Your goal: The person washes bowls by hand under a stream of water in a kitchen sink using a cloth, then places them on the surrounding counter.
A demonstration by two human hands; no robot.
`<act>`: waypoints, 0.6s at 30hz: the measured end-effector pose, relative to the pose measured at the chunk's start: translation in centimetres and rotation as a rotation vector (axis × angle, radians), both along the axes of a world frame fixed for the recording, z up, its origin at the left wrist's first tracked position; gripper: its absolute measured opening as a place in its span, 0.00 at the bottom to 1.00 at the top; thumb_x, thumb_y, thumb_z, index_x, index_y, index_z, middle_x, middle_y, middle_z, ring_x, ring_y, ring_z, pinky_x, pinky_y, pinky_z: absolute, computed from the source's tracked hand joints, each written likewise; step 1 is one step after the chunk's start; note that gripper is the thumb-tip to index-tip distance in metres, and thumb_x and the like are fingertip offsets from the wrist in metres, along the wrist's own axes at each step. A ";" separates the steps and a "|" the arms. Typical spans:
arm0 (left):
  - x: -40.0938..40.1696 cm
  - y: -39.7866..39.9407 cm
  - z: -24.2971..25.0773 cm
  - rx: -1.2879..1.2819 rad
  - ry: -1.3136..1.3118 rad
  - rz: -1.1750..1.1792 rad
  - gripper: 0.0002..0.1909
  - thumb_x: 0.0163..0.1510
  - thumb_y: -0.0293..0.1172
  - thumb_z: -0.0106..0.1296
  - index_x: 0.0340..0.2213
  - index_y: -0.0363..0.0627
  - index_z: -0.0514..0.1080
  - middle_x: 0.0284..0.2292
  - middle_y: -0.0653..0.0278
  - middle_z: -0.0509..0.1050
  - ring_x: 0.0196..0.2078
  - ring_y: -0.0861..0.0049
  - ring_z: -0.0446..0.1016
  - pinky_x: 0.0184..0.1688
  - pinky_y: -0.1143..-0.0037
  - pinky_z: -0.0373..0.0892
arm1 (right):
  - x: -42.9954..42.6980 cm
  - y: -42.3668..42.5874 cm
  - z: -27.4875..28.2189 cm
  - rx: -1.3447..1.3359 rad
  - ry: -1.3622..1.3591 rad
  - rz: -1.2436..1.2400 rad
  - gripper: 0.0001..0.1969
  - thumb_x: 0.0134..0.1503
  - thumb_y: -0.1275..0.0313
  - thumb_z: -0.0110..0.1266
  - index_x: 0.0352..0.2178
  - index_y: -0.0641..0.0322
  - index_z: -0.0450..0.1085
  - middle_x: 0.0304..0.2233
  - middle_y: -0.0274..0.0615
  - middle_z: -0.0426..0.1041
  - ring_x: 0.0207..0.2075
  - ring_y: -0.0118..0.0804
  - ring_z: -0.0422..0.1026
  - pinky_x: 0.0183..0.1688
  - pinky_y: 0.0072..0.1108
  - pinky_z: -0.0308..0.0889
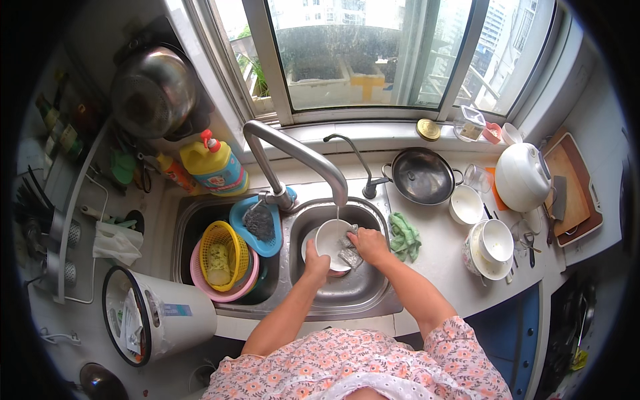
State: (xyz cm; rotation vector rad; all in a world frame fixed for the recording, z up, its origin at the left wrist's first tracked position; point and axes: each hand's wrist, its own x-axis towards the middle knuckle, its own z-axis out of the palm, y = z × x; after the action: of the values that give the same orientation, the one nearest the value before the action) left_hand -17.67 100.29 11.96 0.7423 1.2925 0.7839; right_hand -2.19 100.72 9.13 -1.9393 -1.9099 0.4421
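Observation:
My left hand (316, 262) grips the lower left rim of a white bowl (331, 239), tilted over the right sink basin (345, 295). A thin stream of water falls into the bowl from the metal faucet (320, 157). A silvery scouring cloth (351, 256) is in my right hand (369, 245), against the bowl's right side. Beneath the bowl, more dishware is partly visible in the basin, mostly hidden. A crumpled green cloth (405, 237) lies on the counter just right of the sink.
Yellow (224, 231) and pink baskets (225, 299) sit in the left basin, beside a blue corner strainer (274, 245) with a dark scrubber. To the right are a two-handled pan (422, 176), stacked bowls (495, 242) and a white appliance (522, 177). A trash bin (185, 310) stands at left.

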 end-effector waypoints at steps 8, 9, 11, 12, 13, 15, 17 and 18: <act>-0.2 0.7 -4.7 0.116 0.094 0.238 0.32 0.34 0.09 0.28 0.45 0.44 0.53 0.41 0.54 0.61 0.39 0.61 0.66 0.32 0.67 0.70 | -3.8 -1.6 -1.1 -0.170 0.271 -0.407 0.27 0.50 0.51 0.39 0.22 0.70 0.69 0.20 0.59 0.68 0.28 0.56 0.69 0.33 0.38 0.63; -0.2 1.1 -6.7 0.305 0.174 0.347 0.31 0.34 0.09 0.28 0.44 0.42 0.54 0.40 0.55 0.62 0.40 0.65 0.65 0.38 0.70 0.67 | -4.7 -2.1 -1.4 -0.210 0.343 -0.441 0.26 0.50 0.52 0.39 0.22 0.70 0.69 0.23 0.61 0.68 0.30 0.57 0.68 0.35 0.38 0.62; 1.4 0.9 -4.8 0.304 0.141 0.334 0.30 0.34 0.09 0.28 0.43 0.40 0.56 0.39 0.56 0.64 0.41 0.71 0.64 0.43 0.75 0.62 | -4.6 -2.8 -4.8 -0.179 0.552 -0.556 0.26 0.47 0.52 0.44 0.17 0.70 0.69 0.19 0.60 0.68 0.25 0.56 0.69 0.29 0.36 0.63; 1.3 1.1 -4.3 0.297 0.111 0.320 0.30 0.33 0.09 0.28 0.43 0.39 0.56 0.39 0.56 0.63 0.42 0.70 0.64 0.45 0.75 0.60 | -4.8 -2.9 -5.0 -0.181 0.554 -0.558 0.26 0.47 0.52 0.44 0.17 0.70 0.69 0.19 0.60 0.68 0.25 0.56 0.69 0.29 0.36 0.63; 1.2 1.2 -4.1 0.291 0.081 0.308 0.30 0.32 0.09 0.29 0.43 0.38 0.55 0.39 0.56 0.63 0.43 0.69 0.63 0.46 0.76 0.58 | -5.0 -2.9 -5.2 -0.174 0.585 -0.578 0.25 0.47 0.53 0.45 0.16 0.70 0.69 0.19 0.60 0.68 0.25 0.55 0.69 0.29 0.36 0.63; 0.6 1.3 -4.5 0.266 0.071 0.290 0.30 0.33 0.09 0.29 0.43 0.38 0.55 0.39 0.56 0.63 0.43 0.69 0.63 0.47 0.76 0.58 | -5.1 -2.8 -4.8 -0.169 0.619 -0.592 0.25 0.46 0.53 0.46 0.16 0.70 0.69 0.18 0.59 0.68 0.25 0.54 0.69 0.28 0.35 0.63; 0.3 1.4 -3.4 0.246 0.061 0.273 0.30 0.33 0.09 0.29 0.43 0.38 0.55 0.39 0.56 0.63 0.43 0.70 0.63 0.47 0.76 0.57 | -3.7 -1.8 -2.7 -0.130 0.311 -0.479 0.24 0.46 0.53 0.46 0.15 0.68 0.68 0.18 0.58 0.68 0.24 0.53 0.69 0.27 0.35 0.63; 0.6 1.3 -1.1 0.131 0.043 0.178 0.30 0.33 0.09 0.29 0.43 0.39 0.55 0.39 0.56 0.63 0.42 0.69 0.64 0.44 0.75 0.61 | -2.3 -1.4 -2.1 -0.114 0.283 -0.409 0.24 0.45 0.52 0.46 0.14 0.67 0.68 0.18 0.57 0.68 0.24 0.54 0.69 0.27 0.36 0.62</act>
State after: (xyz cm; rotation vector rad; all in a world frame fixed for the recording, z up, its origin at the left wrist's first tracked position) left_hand -17.09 101.55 10.84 0.7587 1.3686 1.0094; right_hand -4.47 99.30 7.07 -2.1370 -1.2992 0.6689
